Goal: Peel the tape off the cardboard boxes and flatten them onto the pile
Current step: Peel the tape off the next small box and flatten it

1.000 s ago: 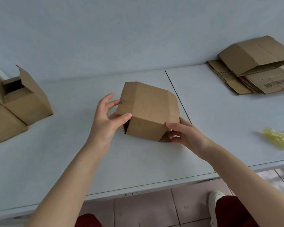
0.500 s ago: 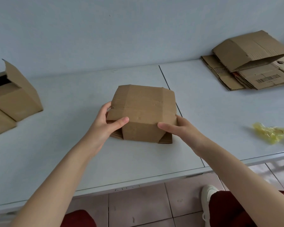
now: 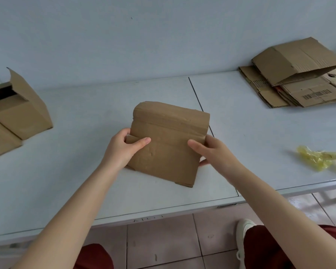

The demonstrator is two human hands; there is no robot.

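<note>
Head view. We hold one collapsed cardboard box point(image 3: 168, 144) in both hands above the middle of the white table point(image 3: 81, 191). It is pressed nearly flat and stands tilted, its lower edge at or just over the tabletop; we cannot tell whether it touches.

Our left hand point(image 3: 124, 150) pinches the box's left edge: thumb lying across the near face, the other fingers behind the cardboard and out of sight. Our right hand point(image 3: 211, 154) pinches the right edge the same way, thumb on the near face, and one fingertip shows below the box's right corner.

The pile of flattened boxes point(image 3: 295, 84) lies at the far right of the table against the wall point(image 3: 144, 35), well apart from the held box. Its top piece is only partly flat, with one side lifted open. A barcode is printed on a sheet below it.

At the far left stand unflattened boxes point(image 3: 17, 113), one with a flap raised. A crumpled wad of yellowish tape point(image 3: 322, 158) lies near the table's right front edge.

Below the table edge we see tiled floor point(image 3: 159, 239), dark red trouser legs and one white shoe point(image 3: 242, 235).
</note>
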